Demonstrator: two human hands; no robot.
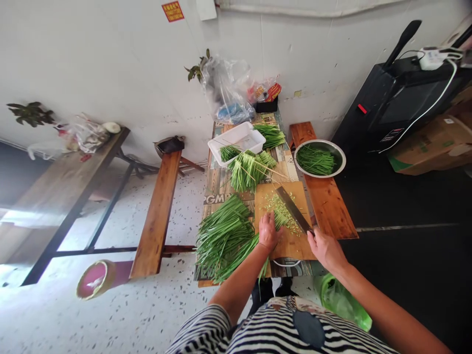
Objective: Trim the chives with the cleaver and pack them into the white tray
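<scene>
My right hand (328,250) grips the handle of a long-bladed kitchen knife (294,210), its blade slanting over the wooden cutting board (291,251). My left hand (270,231) is closed over a bunch of garlic chives (241,255) at the board's left side; the cut ends poke out toward the knife. Small chopped bits (277,202) lie scattered on the board around the blade. Left of the board rests a large pile of long chives (221,231). Behind the board are shorter bundles (248,169) with pale ends.
A white plastic tray (243,133) and plastic bags (230,91) stand at the table's far end. On the right bench (334,209) sits a metal bowl (320,157) of greens. Another bench (158,216) is to the left. A green-bagged bin (342,302) stands by my right arm.
</scene>
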